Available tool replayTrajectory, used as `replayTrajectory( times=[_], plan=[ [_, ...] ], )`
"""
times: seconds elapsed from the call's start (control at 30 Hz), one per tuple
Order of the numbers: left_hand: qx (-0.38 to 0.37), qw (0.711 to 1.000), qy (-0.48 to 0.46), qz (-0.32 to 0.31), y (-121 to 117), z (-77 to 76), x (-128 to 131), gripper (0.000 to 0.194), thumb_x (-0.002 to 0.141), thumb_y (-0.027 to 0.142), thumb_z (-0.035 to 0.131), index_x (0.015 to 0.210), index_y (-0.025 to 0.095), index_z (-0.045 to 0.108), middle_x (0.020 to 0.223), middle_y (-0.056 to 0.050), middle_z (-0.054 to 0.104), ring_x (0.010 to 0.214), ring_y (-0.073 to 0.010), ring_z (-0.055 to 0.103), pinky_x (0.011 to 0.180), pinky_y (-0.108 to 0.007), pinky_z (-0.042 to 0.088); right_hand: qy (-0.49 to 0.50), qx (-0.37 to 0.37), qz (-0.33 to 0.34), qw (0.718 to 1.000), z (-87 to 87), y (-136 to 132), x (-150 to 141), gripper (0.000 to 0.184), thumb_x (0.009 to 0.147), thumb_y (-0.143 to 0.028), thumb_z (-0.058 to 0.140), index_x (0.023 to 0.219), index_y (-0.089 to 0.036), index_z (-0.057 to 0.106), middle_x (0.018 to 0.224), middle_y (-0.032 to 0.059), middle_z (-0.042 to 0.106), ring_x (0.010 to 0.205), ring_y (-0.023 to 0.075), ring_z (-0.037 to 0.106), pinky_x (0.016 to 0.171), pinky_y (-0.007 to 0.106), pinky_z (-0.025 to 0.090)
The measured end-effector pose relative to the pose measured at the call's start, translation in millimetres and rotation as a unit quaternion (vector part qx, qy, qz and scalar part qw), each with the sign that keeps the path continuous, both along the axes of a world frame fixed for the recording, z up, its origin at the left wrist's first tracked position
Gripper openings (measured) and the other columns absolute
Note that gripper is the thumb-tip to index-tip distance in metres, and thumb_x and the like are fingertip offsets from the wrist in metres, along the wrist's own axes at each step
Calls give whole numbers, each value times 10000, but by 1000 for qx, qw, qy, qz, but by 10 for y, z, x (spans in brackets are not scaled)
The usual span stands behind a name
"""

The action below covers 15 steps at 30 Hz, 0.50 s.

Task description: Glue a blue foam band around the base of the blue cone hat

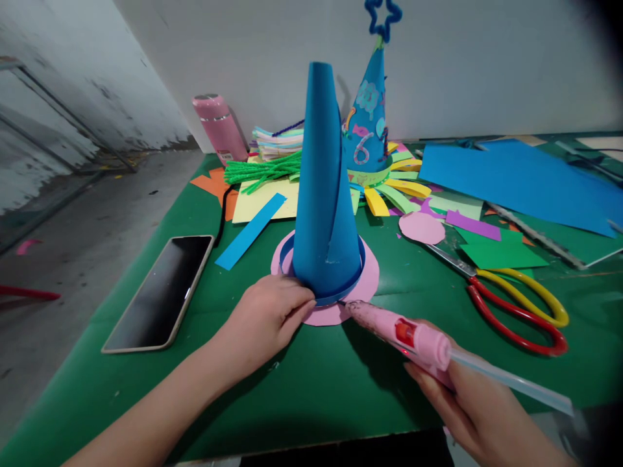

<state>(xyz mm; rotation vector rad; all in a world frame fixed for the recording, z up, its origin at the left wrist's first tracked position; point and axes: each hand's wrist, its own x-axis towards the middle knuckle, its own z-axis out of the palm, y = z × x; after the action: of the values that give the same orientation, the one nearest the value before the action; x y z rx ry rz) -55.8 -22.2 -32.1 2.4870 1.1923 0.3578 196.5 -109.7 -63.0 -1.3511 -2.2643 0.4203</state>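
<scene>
A blue paper cone (321,194) stands upright in the middle of the table, ringed at its foot by a blue paper strip (333,299). Beneath both lies a pink paper disc (370,275). My left hand (272,308) pinches the strip at its front left, close to the disc. In my right hand (462,395) is a pink glue gun (399,334), its dark nozzle at the strip's front lower edge, over the disc. A clear glue stick (516,379) sticks out of the gun's back. The fingers on the gun's trigger are partly hidden.
Left lies a phone (163,292) near a blue strip (250,231). Behind stand a pink bottle (221,130), green pipe cleaners (263,170) and a decorated party hat (367,123). Scissors (516,311), a small pink disc (421,227) and blue paper (525,185) lie right.
</scene>
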Motion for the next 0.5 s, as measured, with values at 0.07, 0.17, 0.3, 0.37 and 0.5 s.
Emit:
replayTrajectory(
  times=[0.07,0.17,0.3,0.37,0.5],
  plan=[
    [-2,1000,2,-1,0,-1,1,218,836,210,417,775,170,622,729,-31,633,711,-169,541,670,-290,398,-2,-3,-4,1000,12,4,6,252,842,-207,403,1088,-180,452,909,91,634,769,172,635,620,248,519],
    [-4,1000,4,-1,0,2,1,215,834,212,420,781,171,624,736,-32,638,715,-171,543,675,-293,399,12,2,-14,1000,32,7,14,92,840,-213,404,890,-218,481,667,32,609,673,174,635,563,245,510],
    [-3,1000,7,-1,-3,10,-3,218,834,214,418,785,174,627,732,-33,638,716,-172,542,673,-290,404,15,19,-22,999,46,5,34,109,836,-219,405,736,-249,437,490,-19,513,478,161,575,424,238,454],
    [-4,1000,9,-2,-4,9,-4,218,833,215,418,784,172,626,736,-35,637,722,-174,542,674,-291,405,8,21,-25,999,52,6,45,100,835,-224,410,744,-247,445,500,-16,516,436,152,544,380,236,416],
    [-6,1000,12,-6,-2,0,-7,214,835,216,418,786,171,622,748,-33,637,730,-175,538,676,-293,400,4,28,-28,999,60,10,60,76,834,-218,408,795,-238,470,552,0,543,488,160,561,405,239,419]
  ],
)
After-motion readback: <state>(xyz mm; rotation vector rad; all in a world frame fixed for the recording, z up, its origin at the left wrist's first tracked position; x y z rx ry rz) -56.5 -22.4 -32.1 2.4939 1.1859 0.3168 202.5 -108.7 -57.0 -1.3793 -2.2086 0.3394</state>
